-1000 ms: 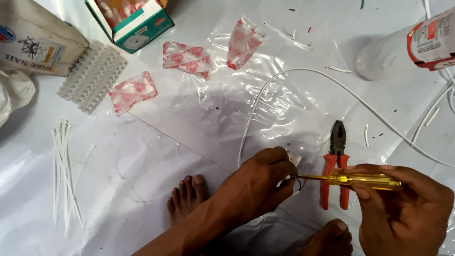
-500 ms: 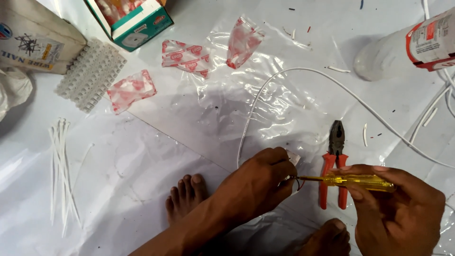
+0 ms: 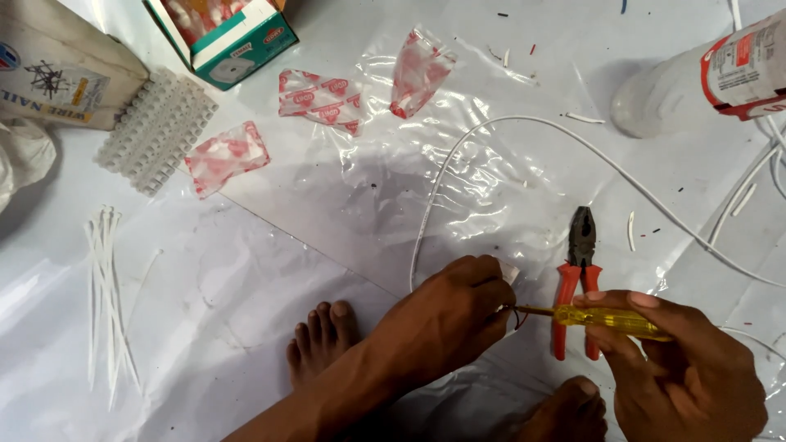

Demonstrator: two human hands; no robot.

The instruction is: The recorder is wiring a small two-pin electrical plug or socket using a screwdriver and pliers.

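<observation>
Beside the red-handled pliers point(image 3: 580, 278), taken as the landmark, a small white fitting point(image 3: 509, 273) is pinched in the closed fingers of the left hand point(image 3: 446, 319), just to the left of the pliers' handles. A yellow-handled screwdriver point(image 3: 602, 319) is gripped in the right hand point(image 3: 684, 368), which is curled around its handle below and to the right of the pliers; the shaft is laid across the pliers' handles and its tip is pressed into the fitting. Compared with half a second ago, the screwdriver is seen almost unmoved and the left-hand pinch is unchanged, so the tightening at the fitting is judged to be going on in place rather than finished. Thin red wire ends are seen at the tip. Two bare feet point(image 3: 321, 344) are seen below the pliers. A white cable point(image 3: 458, 155) is looped from the fitting upward and past the pliers to the right. Farther up-left of the pliers, clear plastic sachets point(image 3: 315, 94), a white terminal strip point(image 3: 157, 131) and a teal box point(image 3: 225, 37) are laid; cable ties point(image 3: 105, 286) are spread far left, and a white bottle point(image 3: 704, 78) is lying up-right.
</observation>
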